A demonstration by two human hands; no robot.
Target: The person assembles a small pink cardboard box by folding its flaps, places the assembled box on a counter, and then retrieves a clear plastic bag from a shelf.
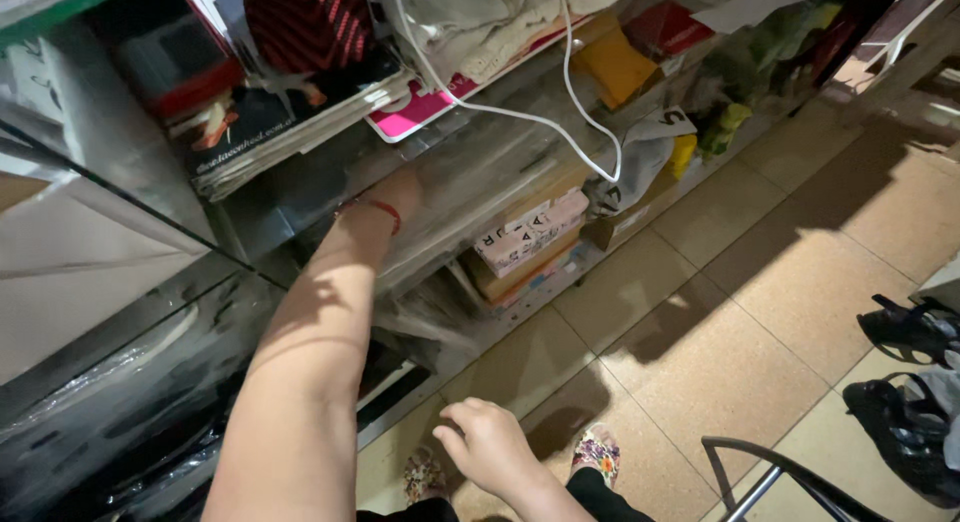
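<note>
My left arm stretches up into a low shelf, with a red thread band (385, 212) on the wrist. My left hand (402, 190) is pushed in behind a clear plastic-wrapped bundle (480, 177), and its fingers are hidden. My right hand (488, 444) hangs low over the tiled floor, fingers loosely curled in, holding nothing. Right of the bundle lies a stack of flat cardboard boxes (530, 237).
Above are magazines (285, 132), a pink folder (420, 112), folded cloth and a white cable (575, 97) hanging down. My feet wear flowered slippers (597, 452). A dark metal chair frame (770, 472) and black sandals (910, 332) stand at the right.
</note>
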